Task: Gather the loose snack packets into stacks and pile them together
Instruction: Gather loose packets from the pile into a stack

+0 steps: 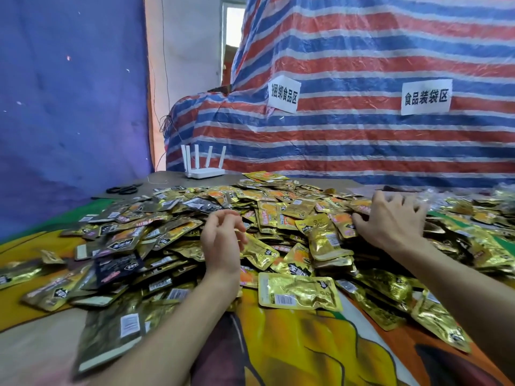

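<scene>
Gold snack packets (281, 215) are lying in a loose heap across the worktop (33, 344). At the heap's 9 o'clock the left hand (223, 240) is hovering, its grip relaxed and empty. At 3 o'clock the right hand (390, 221) is pressing splayed fingers onto packets. Scissors (124, 188) and a router (204, 168) are sitting toward 11 o'clock.

1. The right hand (390, 221) has motion-blurred fingers (409, 200); whether they grip any snack packets (278, 218) cannot be told.
2. Both forearms run off the bottom edge.
3. Packets at the far right are smeared and cut off by the frame's edge.
4. A large packet (111, 338) at lower left is blurred, its print unreadable.
5. The heap buries its lower packets and much of the patterned cloth (306, 344).
6. The scissors (124, 188) are small and dark, their detail lost.
</scene>
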The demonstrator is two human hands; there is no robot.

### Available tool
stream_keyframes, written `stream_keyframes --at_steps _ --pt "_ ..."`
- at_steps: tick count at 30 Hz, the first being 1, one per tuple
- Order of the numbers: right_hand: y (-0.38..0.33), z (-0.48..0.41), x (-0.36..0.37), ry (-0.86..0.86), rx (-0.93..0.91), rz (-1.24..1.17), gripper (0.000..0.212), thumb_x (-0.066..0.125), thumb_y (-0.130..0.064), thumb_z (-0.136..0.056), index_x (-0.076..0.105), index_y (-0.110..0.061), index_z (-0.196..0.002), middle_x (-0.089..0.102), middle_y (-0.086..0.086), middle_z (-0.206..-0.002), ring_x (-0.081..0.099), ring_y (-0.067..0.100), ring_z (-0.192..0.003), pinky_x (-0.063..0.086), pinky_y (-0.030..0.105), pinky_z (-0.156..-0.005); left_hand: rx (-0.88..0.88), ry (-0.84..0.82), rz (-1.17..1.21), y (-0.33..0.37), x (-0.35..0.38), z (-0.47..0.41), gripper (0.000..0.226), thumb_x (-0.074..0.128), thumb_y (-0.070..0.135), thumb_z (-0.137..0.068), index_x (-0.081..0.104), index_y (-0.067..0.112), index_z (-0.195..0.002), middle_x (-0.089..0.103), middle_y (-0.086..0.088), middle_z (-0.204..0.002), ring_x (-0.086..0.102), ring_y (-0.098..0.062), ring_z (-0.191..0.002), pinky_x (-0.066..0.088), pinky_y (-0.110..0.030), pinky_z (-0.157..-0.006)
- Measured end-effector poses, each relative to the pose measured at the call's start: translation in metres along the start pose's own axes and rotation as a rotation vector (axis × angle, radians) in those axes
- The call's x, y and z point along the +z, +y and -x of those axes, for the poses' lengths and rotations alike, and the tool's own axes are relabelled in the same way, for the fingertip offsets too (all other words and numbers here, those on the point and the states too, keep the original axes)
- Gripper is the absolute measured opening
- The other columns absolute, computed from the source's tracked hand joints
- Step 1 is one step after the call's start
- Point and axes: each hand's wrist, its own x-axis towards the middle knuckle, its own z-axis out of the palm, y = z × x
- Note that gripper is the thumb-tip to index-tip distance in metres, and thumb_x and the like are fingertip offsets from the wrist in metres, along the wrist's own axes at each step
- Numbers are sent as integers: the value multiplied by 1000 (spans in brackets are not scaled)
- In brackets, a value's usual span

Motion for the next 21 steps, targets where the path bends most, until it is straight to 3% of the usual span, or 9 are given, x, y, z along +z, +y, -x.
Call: stream_keyframes --at_steps 3,6,8,10,12,15,18,21 --pt "-6 9 -12 76 -36 -59 75 55 -69 -87 56 -9 -131 49 26 -140 41 43 -132 32 57 -109 95 -84 -92 4 3 3 13 54 -1 -91 58 11 -89 54 0 -71 47 -7 -55 40 -18 -47" --pt "-24 28 -30 106 -331 -355 69 62 -64 -85 59 -13 -131 55 18 -136 47 34 -125 39 49 -102 246 -222 -308 7 3 3 13 59 5 -91 56 17 -88 55 -1 -81 50 -9 -67 44 -20 -57" --pt "-37 44 -41 -172 -609 -507 70 68 -66 -79 59 -22 -132 58 5 -137 51 19 -122 43 39 -101 302 -316 -393 9 1 5 15 60 4 -91 56 18 -87 54 0 -81 49 -2 -64 43 -16 -56" --pt "-52 56 -43 -475 -783 -435 80 77 -68 -71 54 -30 -138 53 -6 -144 48 13 -127 41 33 -103 324 -351 -469 14 -2 4 17 60 3 -91 57 18 -86 56 0 -81 49 -2 -63 42 -14 -54" --pt "-64 60 -37 -616 -837 -290 95 84 -66 -64 46 -36 -146 45 -8 -151 44 17 -134 41 38 -107 327 -394 -642 25 -3 1 16 62 7 -92 58 21 -86 60 2 -86 55 -7 -73 43 -14 -59" --pt "-73 55 -29 -747 -762 -215 108 90 -58 -61 35 -39 -152 40 -6 -156 43 24 -139 43 46 -110 230 -603 -1034 51 -13 -11 12 70 20 -90 60 24 -96 62 4 -100 60 -14 -91 47 -24 -71" --pt "-77 47 -30 -794 -758 -134 92 92 -44 -67 45 -39 -146 54 -5 -137 56 23 -118 52 46 -97 25 -905 -1412 79 -41 -25 58 81 48 -79 54 32 -127 52 9 -130 52 -12 -119 46 -31 -98" --pt "-80 44 -34 -790 -783 -58 81 89 -23 -73 50 -36 -143 58 -8 -116 61 21 -104 58 44 -89 -95 -1102 -1601 94 -73 -32 100 88 52 -68 31 43 -150 28 20 -152 27 -5 -141 26 -30 -119"
